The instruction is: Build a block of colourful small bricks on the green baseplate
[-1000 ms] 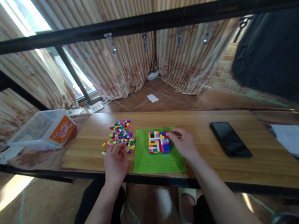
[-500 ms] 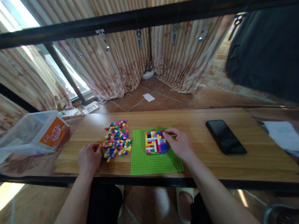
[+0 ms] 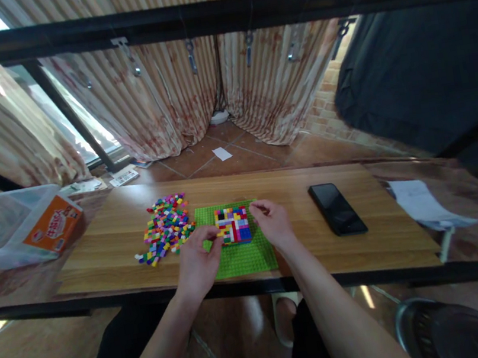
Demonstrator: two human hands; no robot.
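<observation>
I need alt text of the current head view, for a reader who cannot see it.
A person's left hand and right hand flank a colourful brick block on a green baseplate. Loose bricks lie to its left on a wooden table; a black phone lies to its right.

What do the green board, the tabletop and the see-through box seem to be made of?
Green board: probably moulded plastic, low sheen, with rows of studs.
Tabletop: smooth, lightly glossy wood or wood-look laminate; grain shows, but which is unclear.
See-through box: likely smooth, cloudy plastic; its walls let light through.
</observation>
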